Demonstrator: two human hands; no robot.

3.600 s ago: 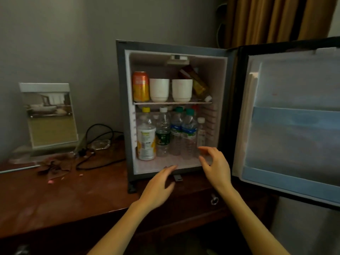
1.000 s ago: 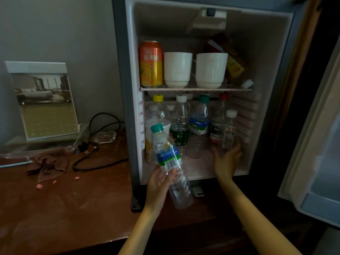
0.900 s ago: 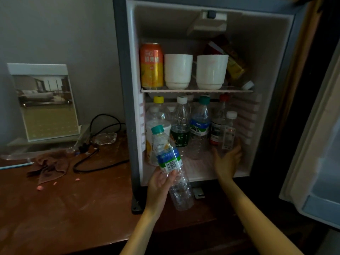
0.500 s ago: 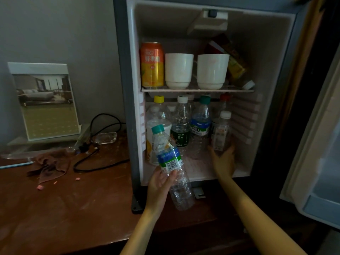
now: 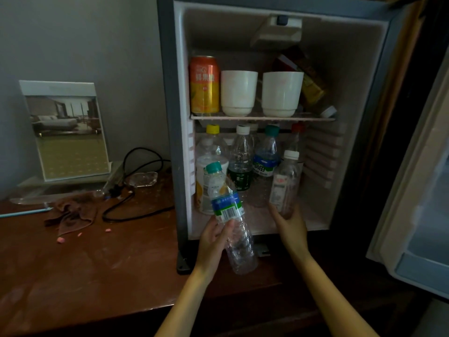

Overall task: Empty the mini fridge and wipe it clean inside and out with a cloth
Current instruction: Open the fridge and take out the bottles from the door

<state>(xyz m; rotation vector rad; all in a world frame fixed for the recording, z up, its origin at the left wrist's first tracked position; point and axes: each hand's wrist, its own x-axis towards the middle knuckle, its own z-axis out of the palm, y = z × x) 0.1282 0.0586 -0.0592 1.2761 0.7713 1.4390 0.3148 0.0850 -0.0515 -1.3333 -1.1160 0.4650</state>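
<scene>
Just outside the open mini fridge [image 5: 170, 117], at its lower front edge, the left hand [image 5: 213, 237] grips a green-capped water bottle [image 5: 228, 210], tilted with its cap leaning left. The right hand [image 5: 289, 224] reaches into the lower compartment, fingers wrapped round the base of a small white-capped bottle [image 5: 284, 183]. A brown cloth [image 5: 73, 212] lies on the desk [image 5: 85, 276], left of the fridge.

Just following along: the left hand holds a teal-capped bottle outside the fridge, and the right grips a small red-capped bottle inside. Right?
Not quite. In the head view, the small bottle in the right hand has a white cap, not red. The left hand does hold the teal-capped bottle outside the fridge.
</scene>
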